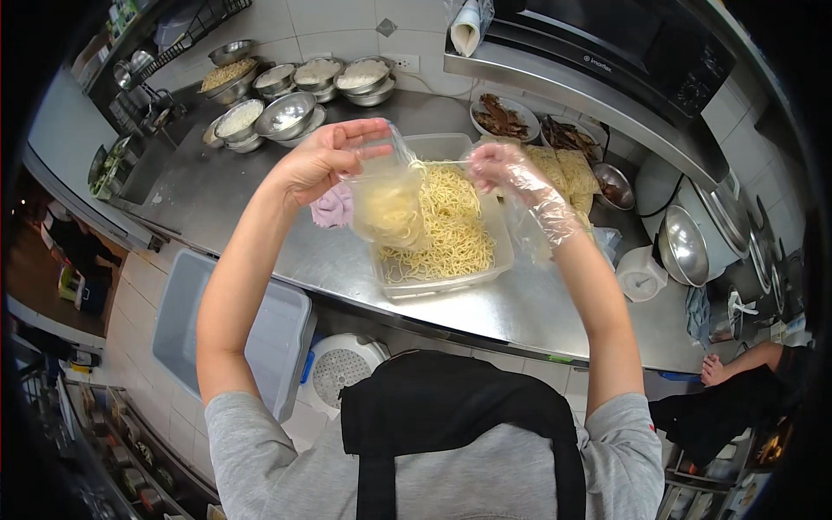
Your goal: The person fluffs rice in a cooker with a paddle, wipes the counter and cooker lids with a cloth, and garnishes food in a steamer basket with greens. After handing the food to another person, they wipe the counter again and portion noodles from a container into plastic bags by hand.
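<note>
A clear plastic bag (390,208) with a portion of yellow noodles inside hangs from my left hand (334,160). That hand is bare, its fingers closed on the bag's upper edge. My right hand (498,166) wears a clear plastic glove and has its fingers drawn together. A thin pale strand, seemingly a noodle, stretches between the bag's mouth and these fingers. Below both hands stands a translucent plastic tub (442,283) holding loose noodles (459,234). The bag hides part of the tub's left side.
A pink cloth (333,206) lies left of the tub. Metal bowls (286,115) stand at the back left. Bagged noodles (572,173) and a white scale (641,274) are at right. A grey bin (290,347) stands below the counter. Another person's hand (715,370) shows at far right.
</note>
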The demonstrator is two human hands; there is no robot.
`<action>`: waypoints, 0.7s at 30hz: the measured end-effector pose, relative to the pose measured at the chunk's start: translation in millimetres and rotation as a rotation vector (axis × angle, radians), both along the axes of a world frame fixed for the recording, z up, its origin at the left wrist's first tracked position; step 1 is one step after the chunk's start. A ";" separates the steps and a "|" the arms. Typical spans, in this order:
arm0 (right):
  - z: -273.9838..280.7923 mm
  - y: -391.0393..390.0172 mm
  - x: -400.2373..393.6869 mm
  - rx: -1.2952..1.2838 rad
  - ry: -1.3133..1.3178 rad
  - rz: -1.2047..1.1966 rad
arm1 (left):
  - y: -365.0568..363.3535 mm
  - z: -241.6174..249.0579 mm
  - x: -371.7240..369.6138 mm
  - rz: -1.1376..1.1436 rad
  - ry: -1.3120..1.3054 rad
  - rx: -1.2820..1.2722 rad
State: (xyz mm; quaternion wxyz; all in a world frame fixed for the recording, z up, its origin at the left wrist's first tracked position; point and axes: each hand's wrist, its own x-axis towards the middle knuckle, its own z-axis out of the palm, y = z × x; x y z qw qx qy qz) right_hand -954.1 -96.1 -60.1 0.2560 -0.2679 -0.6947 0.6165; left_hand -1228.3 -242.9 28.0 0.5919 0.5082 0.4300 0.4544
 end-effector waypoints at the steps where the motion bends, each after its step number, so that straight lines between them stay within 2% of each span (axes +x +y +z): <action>1: 0.4 4.1 5.2 -0.002 0.001 -0.001 | -0.3 1.9 -1.7 0.013 0.006 0.015; 3: 0.6 11.9 11.6 0.078 -0.265 -0.280 | 1.3 2.1 -7.3 0.037 0.032 0.047; 4: -0.9 10.9 12.6 0.079 -0.266 -0.276 | 1.5 2.5 -9.8 0.041 0.031 0.047; 6: -8.6 3.1 14.4 0.679 -0.821 -0.229 | 0.8 3.9 -14.8 0.070 0.019 0.086; 7: -13.8 -7.2 13.0 0.682 -0.819 -0.224 | 0.5 5.8 -17.7 0.076 0.019 0.087; 9: -22.1 -29.2 4.0 0.822 -1.093 0.014 | 0.0 11.5 -21.5 0.107 0.023 0.122; 10: -20.7 -30.2 -3.0 0.827 -1.093 0.013 | 0.0 14.1 -21.4 0.108 0.023 0.126; 12: -18.4 -33.0 -18.5 0.716 -1.298 0.136 | -0.2 17.7 -21.1 0.118 0.015 0.126; 14: 7.5 -47.4 -30.5 0.848 -0.961 -0.045 | 2.5 17.5 -19.8 0.104 0.038 0.128; 16: -2.9 -49.7 -48.2 1.100 -0.269 -0.285 | 5.7 15.6 -16.3 0.079 0.065 0.125; 17: 7.3 -55.8 -58.8 1.098 -0.269 -0.293 | 7.0 14.4 -14.1 0.069 0.063 0.120; 19: 33.3 -59.4 -73.6 0.303 -0.178 0.067 | 9.4 11.2 -7.6 0.049 0.069 0.114; 21: 49.2 -34.7 -75.0 0.296 -0.221 0.034 | 9.8 6.1 2.9 0.082 0.055 0.081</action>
